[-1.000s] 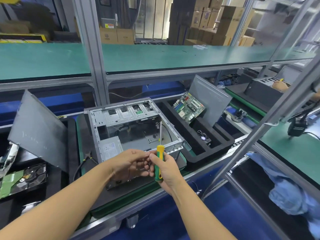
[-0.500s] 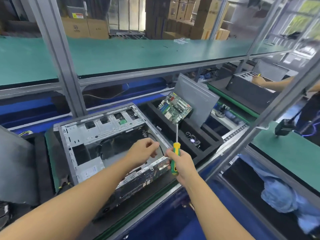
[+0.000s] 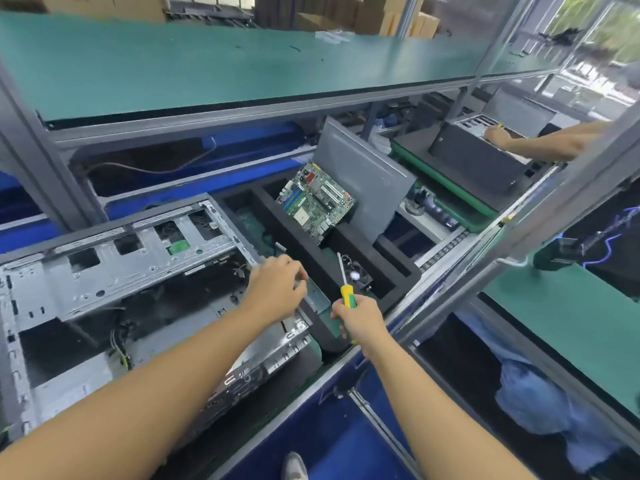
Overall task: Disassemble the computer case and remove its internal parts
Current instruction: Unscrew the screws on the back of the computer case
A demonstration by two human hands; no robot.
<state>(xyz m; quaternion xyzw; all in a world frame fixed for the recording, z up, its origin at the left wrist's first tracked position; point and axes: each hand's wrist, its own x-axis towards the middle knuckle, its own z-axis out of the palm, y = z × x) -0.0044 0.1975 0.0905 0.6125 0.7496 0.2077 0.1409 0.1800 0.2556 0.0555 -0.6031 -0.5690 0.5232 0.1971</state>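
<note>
Beside the black foam tray [image 3: 298, 233], my left hand [image 3: 277, 285] is curling over the edge of the grey metal computer case [image 3: 104, 271], grasp unclear; my right hand [image 3: 360, 317] is gripping the yellow-and-green screwdriver [image 3: 346, 293] upright, ready for reuse.

1. the open computer case [image 3: 114, 289] lies on its side, with the inside facing up.
2. the left hand [image 3: 277, 289] is at the right edge of the case, fingers curled downward; i cannot tell if they hold something.
3. the right hand [image 3: 360, 317] grips the yellow-green handle of a screwdriver [image 3: 347, 295], and the shaft points up and away.
4. just right of the case is a black foam tray [image 3: 304, 251]. a motherboard [image 3: 315, 202] leans in it against a grey side panel [image 3: 367, 174], and a small fan [image 3: 358, 277] lies in a nearer compartment.
5. at far right another person's hand [image 3: 496, 135] rests on a second case [image 3: 474, 157].
</note>
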